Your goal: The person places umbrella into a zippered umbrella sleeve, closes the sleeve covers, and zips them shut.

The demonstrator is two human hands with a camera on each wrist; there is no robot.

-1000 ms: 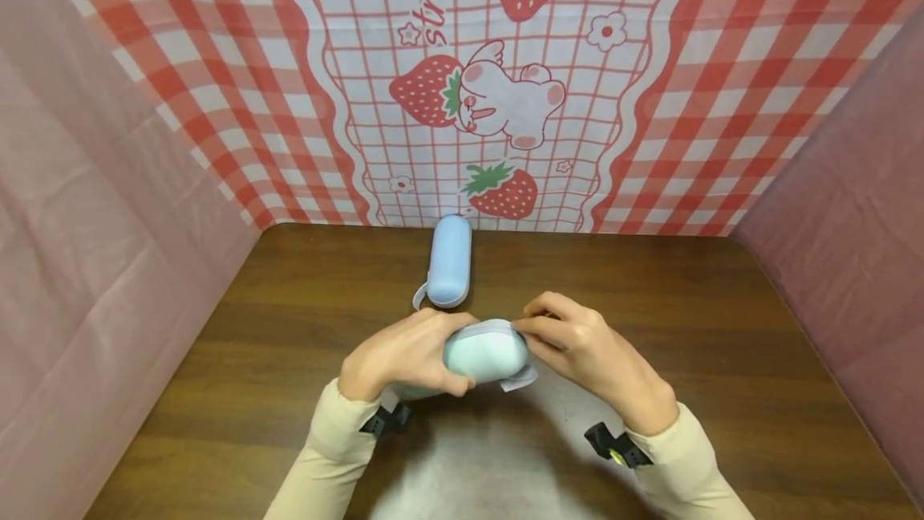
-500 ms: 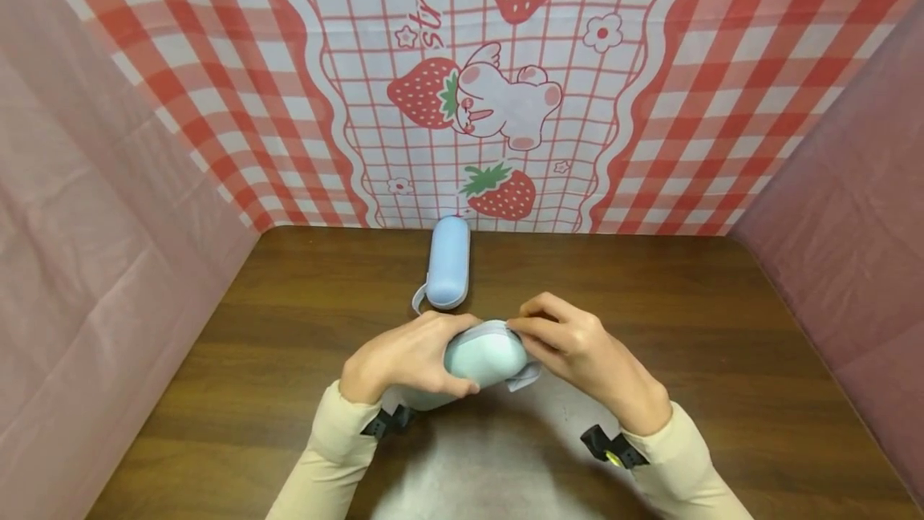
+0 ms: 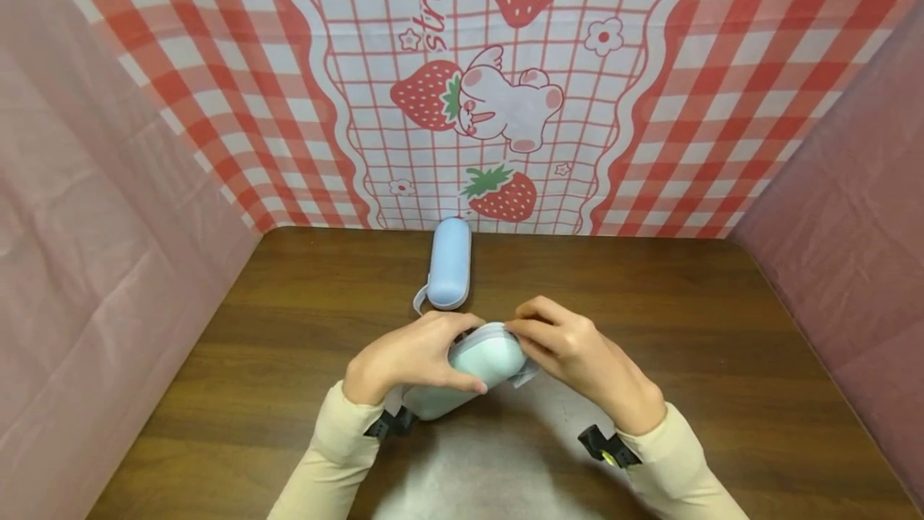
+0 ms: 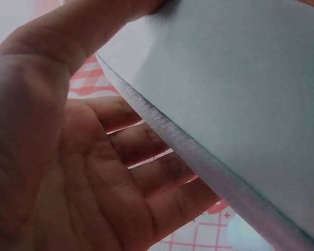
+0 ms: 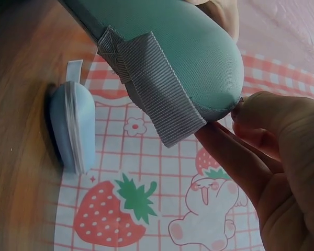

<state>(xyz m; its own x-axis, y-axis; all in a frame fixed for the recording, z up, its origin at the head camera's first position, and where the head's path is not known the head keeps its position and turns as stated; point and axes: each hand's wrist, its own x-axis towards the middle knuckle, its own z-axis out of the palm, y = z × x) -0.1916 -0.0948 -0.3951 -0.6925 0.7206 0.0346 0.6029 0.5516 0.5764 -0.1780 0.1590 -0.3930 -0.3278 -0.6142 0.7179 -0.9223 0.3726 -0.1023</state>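
My left hand [image 3: 411,355] grips a mint-green hard zip case [image 3: 487,359] across its body, thumb on the near side. The case is held tilted above the table, its rounded end toward my right hand [image 3: 577,351]. In the right wrist view, the right thumb and index finger pinch at the zipper on that rounded end; only a tiny bit of the zipper pull [image 5: 242,100] shows between them. A grey webbing strap [image 5: 159,89] hangs from the case. The left wrist view shows the case's grey edge [image 4: 172,136] lying across the left fingers [image 4: 141,144].
A light-blue zip case [image 3: 451,263] with a grey loop strap lies on the brown wooden table [image 3: 650,287], near the back edge. A red-and-white strawberry cloth [image 3: 505,103] hangs behind, and pink cloths [image 3: 94,207] stand at both sides.
The right hand's fingertips have shifted slightly left along the zipper at the case's end. The mint-green case has turned a little, so more of its lower body shows under the left hand.
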